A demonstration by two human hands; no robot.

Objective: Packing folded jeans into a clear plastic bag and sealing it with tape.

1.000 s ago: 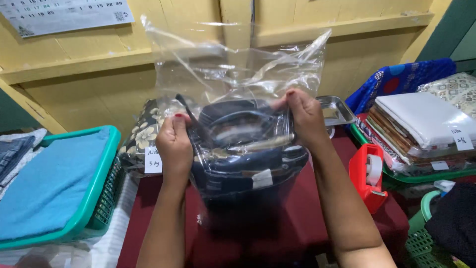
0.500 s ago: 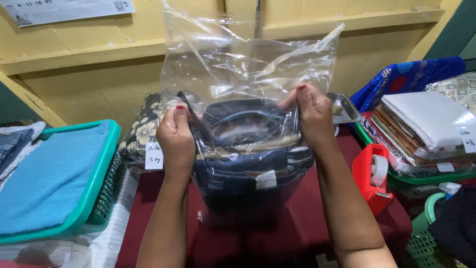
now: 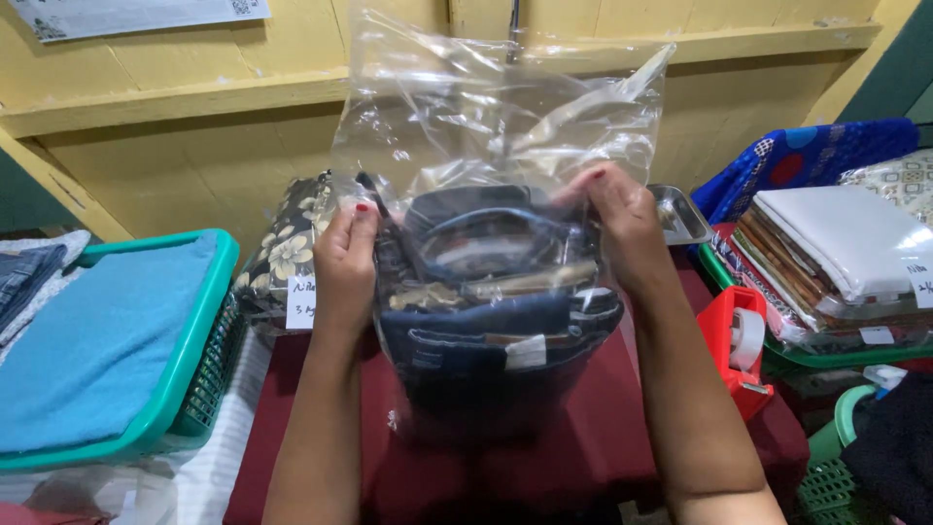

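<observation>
Held up over the maroon desk (image 3: 603, 437): a clear plastic bag (image 3: 496, 136) with a folded dark navy garment (image 3: 491, 321) sitting in its lower half, the empty upper half crumpled and standing upright above it. Left hand (image 3: 345, 262) clamped on the bag's left edge, fingers curled round the plastic, thumb up. Right hand (image 3: 622, 228) gripping the bag's right edge, fingers pinched over the plastic at the level of the garment's top. Bag bottom hanging close to the desk, touching or not cannot be told.

Left of the bag, just behind the left hand: a dark floral fabric bundle (image 3: 282, 258) with a white paper tag (image 3: 301, 301) on it. Farther left of the bag: a teal plastic basket (image 3: 194, 369) filled with folded blue cloth (image 3: 97, 340). Right of the bag, near the right forearm: a red tape dispenser (image 3: 734, 345) on the desk edge. Behind the right hand: a small metal tray (image 3: 680, 214). Farther right: a green basket (image 3: 836, 355) stacked with folded fabrics in plastic (image 3: 836, 253). Behind the bag: a yellow wooden wall with a shelf ledge (image 3: 175, 97).
</observation>
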